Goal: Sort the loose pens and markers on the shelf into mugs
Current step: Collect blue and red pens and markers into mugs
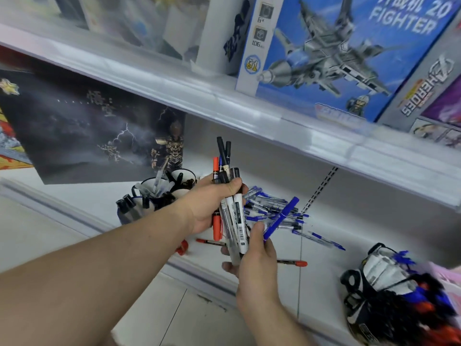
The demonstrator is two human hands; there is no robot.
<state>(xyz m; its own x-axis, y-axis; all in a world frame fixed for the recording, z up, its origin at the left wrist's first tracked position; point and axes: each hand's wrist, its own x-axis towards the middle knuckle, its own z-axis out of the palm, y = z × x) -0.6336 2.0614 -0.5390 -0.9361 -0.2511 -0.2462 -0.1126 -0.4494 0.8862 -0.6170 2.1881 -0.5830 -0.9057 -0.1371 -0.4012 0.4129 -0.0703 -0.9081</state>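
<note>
My left hand (209, 206) grips a bundle of pens and markers (230, 203) upright above the shelf: black, white and one orange-red. My right hand (254, 255) is just below it and pinches a blue pen (280, 218) that slants up to the right; its fingers also touch the bundle's lower ends. Behind both hands a pile of loose blue pens (274, 211) lies on the white shelf (324, 265). Two red markers (293, 262) (210, 242) lie loose near the shelf's front. Mugs with pens (149, 196) stand at the left, and another mug (374, 283) with blue, black and red pens at the right.
An upper shelf edge (224, 101) runs diagonally overhead, carrying a blue fighter toy box (336, 46). A dark poster box with a figure (87, 126) stands behind the left mugs. A slotted upright (319, 188) runs down the back wall. Something pink (449, 273) shows at the right edge.
</note>
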